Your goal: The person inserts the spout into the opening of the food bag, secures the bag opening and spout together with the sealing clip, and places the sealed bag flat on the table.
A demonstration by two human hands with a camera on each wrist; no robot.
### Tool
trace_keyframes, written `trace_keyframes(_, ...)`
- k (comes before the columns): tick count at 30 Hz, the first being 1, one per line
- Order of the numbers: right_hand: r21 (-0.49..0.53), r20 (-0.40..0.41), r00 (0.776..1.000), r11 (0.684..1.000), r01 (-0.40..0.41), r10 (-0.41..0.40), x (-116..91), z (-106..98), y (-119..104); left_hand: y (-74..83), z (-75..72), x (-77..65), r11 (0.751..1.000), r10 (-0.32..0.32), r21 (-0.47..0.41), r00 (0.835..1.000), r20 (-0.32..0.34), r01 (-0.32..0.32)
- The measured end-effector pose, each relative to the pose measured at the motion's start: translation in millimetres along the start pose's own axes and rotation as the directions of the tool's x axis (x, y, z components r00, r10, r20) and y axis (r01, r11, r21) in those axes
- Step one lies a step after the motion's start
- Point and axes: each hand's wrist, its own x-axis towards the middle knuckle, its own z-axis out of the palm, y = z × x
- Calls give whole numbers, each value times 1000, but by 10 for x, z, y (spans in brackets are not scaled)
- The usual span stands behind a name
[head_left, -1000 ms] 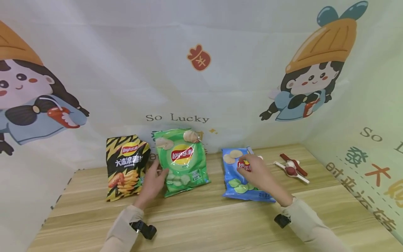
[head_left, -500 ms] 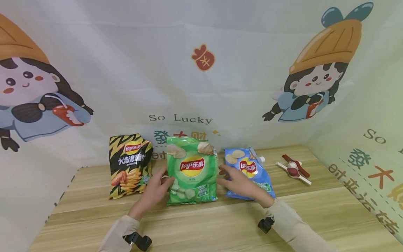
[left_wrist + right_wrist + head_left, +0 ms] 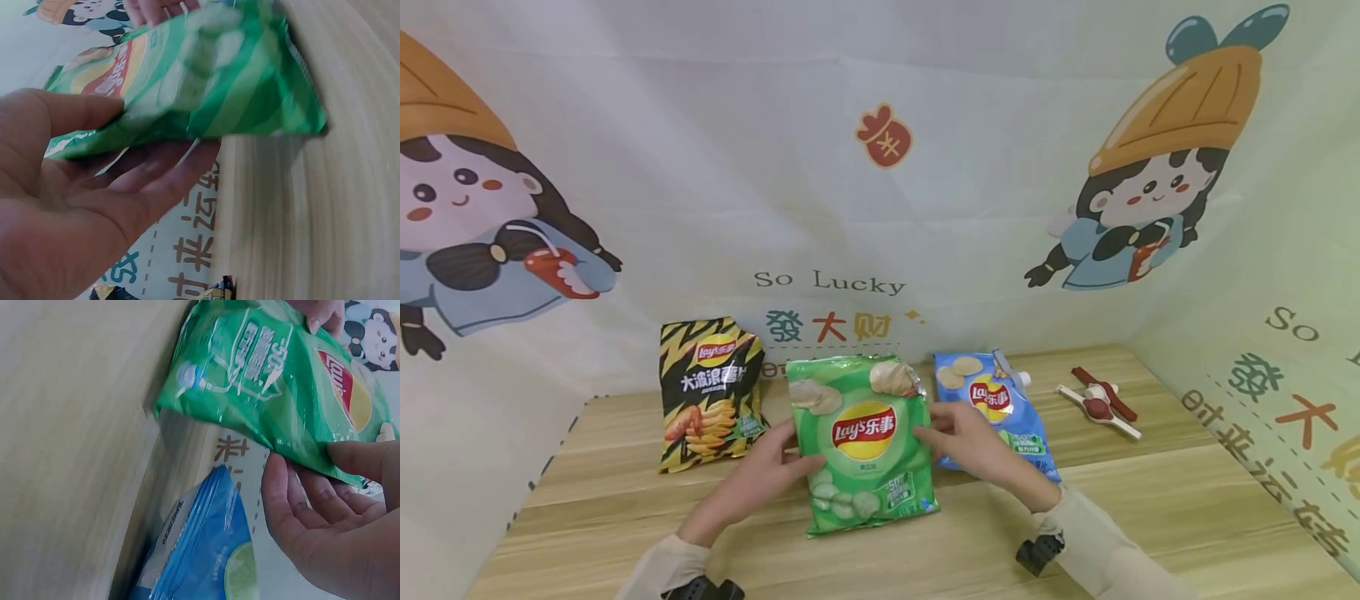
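A green Lay's chip bag (image 3: pixel 861 492) stands tilted over the table, held between my two hands. My left hand (image 3: pixel 748 483) grips its left edge, thumb on the front and fingers behind, as the left wrist view shows. On the opposite edge, my right hand (image 3: pixel 981 446) pinches the bag the same way; in the right wrist view its thumb (image 3: pixel 362 456) presses the front. The bag's upper right corner looks folded or crumpled. Behind my right hand lies a blue Lay's bag (image 3: pixel 992 400), a grey strip with a white cap (image 3: pixel 1013 371) across its top corner.
A black and yellow Lay's bag (image 3: pixel 711 387) leans at the back left, near my left hand. Two crossed strips, one dark red (image 3: pixel 1105 392) and one white (image 3: pixel 1112 423), with round caps, lie at the right. A printed cloth (image 3: pixel 880 233) hangs behind the wooden table (image 3: pixel 865 567).
My left hand has drawn the green bag right and toward me. My right hand has come left from over the blue bag and taken hold of the green bag's right edge.
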Motion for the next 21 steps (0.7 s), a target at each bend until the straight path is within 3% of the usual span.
trace_keyframes(10,108,82,996,993,-49,41,-294,43,-86,107,-25,-197,990,-69,-106,978,196,91)
trace_keyframes(18,44,111,993,998,-54,49,-443,71,-88,109,-5,-253,976,-141,-121,944,299,184)
trace_keyframes(21,-4,90,995,999,-53,53,-468,29,-71,85,-2,-247,973,-141,-130,941,307,188)
